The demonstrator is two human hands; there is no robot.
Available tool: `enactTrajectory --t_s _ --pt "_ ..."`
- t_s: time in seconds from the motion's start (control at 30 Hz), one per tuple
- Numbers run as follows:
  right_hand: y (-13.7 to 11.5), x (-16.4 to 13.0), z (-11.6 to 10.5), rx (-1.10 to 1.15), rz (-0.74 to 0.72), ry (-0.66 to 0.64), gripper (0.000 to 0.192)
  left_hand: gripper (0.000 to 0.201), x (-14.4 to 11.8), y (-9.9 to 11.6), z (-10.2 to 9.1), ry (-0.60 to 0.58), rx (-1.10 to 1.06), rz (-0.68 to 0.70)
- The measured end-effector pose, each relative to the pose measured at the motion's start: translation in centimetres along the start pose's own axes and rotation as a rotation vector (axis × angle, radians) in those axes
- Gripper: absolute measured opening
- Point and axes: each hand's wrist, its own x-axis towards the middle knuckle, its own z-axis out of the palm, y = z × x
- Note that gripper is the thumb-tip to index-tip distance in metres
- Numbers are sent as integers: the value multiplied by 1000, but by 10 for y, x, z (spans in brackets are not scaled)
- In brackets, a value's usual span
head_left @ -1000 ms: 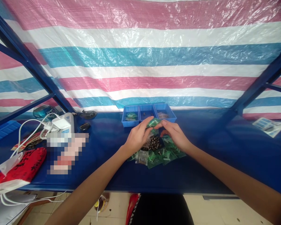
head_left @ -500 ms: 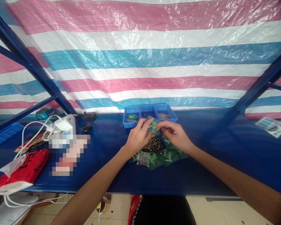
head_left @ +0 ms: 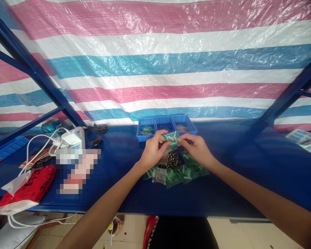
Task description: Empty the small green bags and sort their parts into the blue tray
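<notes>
Both hands meet over the middle of the blue bench (head_left: 243, 173). My left hand (head_left: 152, 152) and my right hand (head_left: 197, 149) pinch the same small green plastic bag (head_left: 170, 137) between their fingertips, held just above the bench. Under the hands lies a heap of small dark parts (head_left: 171, 159). Around it are several more green bags (head_left: 182, 173) and a clear bag of parts (head_left: 159, 175). Just behind the hands stands a row of three small blue bins (head_left: 167, 125).
At the left are a white power strip with white cables (head_left: 71, 138), a red and white bag (head_left: 28, 188), a black mouse-like object (head_left: 96, 141) and a teal item (head_left: 49, 125). A printed card (head_left: 303, 138) lies far right. Blue frame posts rise on both sides before a striped tarp.
The hands stayed over the heap, working the green bag; it dipped toward the heap half a second ago and is now raised again, pinched by both hands.
</notes>
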Motion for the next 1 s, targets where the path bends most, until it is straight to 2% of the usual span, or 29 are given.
enactTrajectory --t_s 0.07,0.17,0.23,0.3,0.33,0.43,0.53,0.63,0.7,0.83,0.93,1.0 --pt "-1 0 1 73 28 -46 34 38 2 -1 -2 42 -13 -14" --pt "1 -2 2 134 33 -71 35 33 6 -9 -12 177 45 -33" --pt "1 -3 3 88 14 -75 35 30 10 -19 -22 269 112 -55" --pt "0 -4 2 -20 -28 -71 32 32 14 -34 -32 311 189 -78" --pt "-1 -4 2 -86 -58 -68 31 34 15 -42 -37 313 238 -89" --pt "-2 -3 1 -268 -152 -63 28 31 16 -63 -44 218 426 -101" --pt "-1 -2 -1 -393 -207 -60 28 31 15 -71 -44 200 509 -162" --pt "0 -1 -4 -560 -233 -77 28 35 12 -67 -40 147 527 -187" --pt "-2 -3 -5 -770 -228 -98 28 36 11 -60 -37 113 560 -170" --pt "-8 -10 -4 -1194 -120 -184 26 31 9 -43 -32 110 553 -27" --pt "-10 -16 -2 -1275 -24 -251 18 29 9 -31 -29 62 439 106" --pt "-9 -18 0 -1268 -8 -271 15 29 9 -23 -26 -24 392 166"
